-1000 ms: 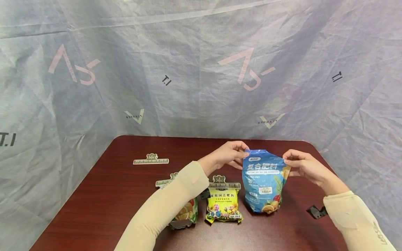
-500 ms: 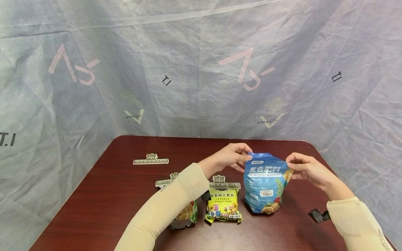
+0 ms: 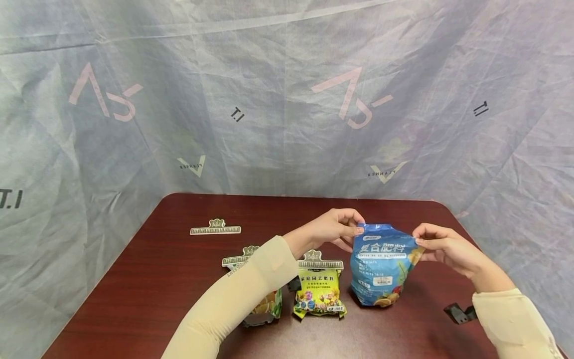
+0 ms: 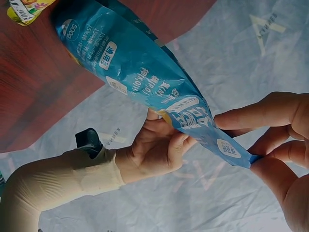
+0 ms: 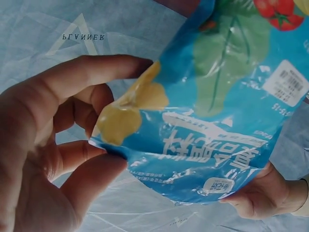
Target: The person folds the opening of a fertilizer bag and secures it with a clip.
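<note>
A blue fertilizer bag [image 3: 381, 269] with fruit pictures stands tilted at the right of the table, its top pulled toward the right. My left hand [image 3: 334, 228] pinches its upper left corner between thumb and fingers. At the upper right edge, my right hand [image 3: 453, 249] pinches the plastic, the thumb on the printed front in the right wrist view. The left wrist view has the bag [image 4: 130, 63] side-on, narrowing to the folded top that the left thumb and fingers grip. Beside it lies a yellow fertilizer bag [image 3: 319, 294] with a piano-pattern clip [image 3: 320, 263] across its top.
Partly behind the left sleeve lies another bag [image 3: 269, 306] with orange pictures, a similar clip [image 3: 242, 260] at its top. A loose piano-pattern clip [image 3: 215, 228] rests at the back left of the dark red table [image 3: 134, 279]. Grey printed cloth [image 3: 278, 99] hangs behind.
Both hands have shifted slightly right and down, still pinching the blue bag's top. The bag's upper part leans further right, while its base stays in about the same place.
</note>
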`<state>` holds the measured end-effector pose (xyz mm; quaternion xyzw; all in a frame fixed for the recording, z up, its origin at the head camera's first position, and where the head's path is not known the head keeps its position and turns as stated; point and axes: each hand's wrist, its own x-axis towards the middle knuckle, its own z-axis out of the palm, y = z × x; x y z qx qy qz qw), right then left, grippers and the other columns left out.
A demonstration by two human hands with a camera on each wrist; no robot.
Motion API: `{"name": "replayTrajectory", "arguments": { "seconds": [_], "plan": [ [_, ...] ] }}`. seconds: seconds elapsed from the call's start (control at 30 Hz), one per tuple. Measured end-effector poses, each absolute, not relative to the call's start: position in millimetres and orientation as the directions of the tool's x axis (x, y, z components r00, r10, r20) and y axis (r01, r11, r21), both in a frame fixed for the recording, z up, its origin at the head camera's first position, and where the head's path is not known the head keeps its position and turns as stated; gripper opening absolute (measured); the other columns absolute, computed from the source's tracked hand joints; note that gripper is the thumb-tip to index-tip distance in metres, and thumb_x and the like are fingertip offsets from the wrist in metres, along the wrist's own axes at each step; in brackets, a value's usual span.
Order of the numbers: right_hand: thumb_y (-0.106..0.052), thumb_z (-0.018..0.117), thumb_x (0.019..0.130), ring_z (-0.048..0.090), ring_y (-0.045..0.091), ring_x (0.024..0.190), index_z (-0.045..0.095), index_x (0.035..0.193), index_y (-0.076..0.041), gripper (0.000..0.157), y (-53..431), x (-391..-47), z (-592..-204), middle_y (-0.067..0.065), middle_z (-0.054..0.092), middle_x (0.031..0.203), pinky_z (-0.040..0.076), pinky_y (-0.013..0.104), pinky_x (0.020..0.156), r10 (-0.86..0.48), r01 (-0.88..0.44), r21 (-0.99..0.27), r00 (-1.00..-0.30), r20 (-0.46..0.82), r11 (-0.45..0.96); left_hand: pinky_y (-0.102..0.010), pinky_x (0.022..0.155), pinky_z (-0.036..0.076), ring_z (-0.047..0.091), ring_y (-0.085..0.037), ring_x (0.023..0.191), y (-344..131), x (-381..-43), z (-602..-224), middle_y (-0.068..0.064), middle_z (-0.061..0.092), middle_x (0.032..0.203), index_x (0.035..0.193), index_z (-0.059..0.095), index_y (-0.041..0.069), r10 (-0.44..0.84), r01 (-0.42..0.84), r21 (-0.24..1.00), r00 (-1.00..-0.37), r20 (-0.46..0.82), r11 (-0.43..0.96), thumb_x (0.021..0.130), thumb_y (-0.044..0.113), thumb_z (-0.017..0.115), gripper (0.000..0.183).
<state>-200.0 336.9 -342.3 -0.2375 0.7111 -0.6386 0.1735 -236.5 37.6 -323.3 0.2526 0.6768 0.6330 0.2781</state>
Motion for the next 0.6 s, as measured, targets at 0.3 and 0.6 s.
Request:
{"name": "replayTrajectory", "arguments": {
  "seconds": [0.3, 0.6],
  "plan": [
    [0.004, 0.036, 0.096, 0.062, 0.02, 0.084, 0.056, 0.103, -0.005, 0.023, 340.3, -200.1, -344.6, 0.005, 0.058, 0.092, 0.051, 0.04, 0.075, -0.641, -0.082, -0.997, -0.765, 0.064, -0.002, -0.046, 0.069, 0.052, 0.064, -0.024, 0.07, 37.2, -236.5, -324.8, -0.007, 0.055, 0.079, 0.099, 0.057, 0.003, 0.722, -0.026, 0.998, -0.689, -0.06, 0.057, 0.09, 0.007, 0.057, 0.009],
    [0.006, 0.033, 0.096, 0.062, 0.021, 0.085, 0.055, 0.104, -0.004, 0.025, 341.4, -198.1, -346.5, 0.006, 0.058, 0.094, 0.05, 0.04, 0.076, -0.669, -0.065, -0.997, -0.739, 0.079, -0.046, -0.048, 0.07, 0.051, 0.064, -0.024, 0.068, 36.4, -237.5, -326.3, -0.007, 0.055, 0.08, 0.102, 0.056, 0.003, 0.736, -0.084, 0.995, -0.67, -0.091, 0.047, 0.091, 0.006, 0.055, 0.011]
  ]
}}
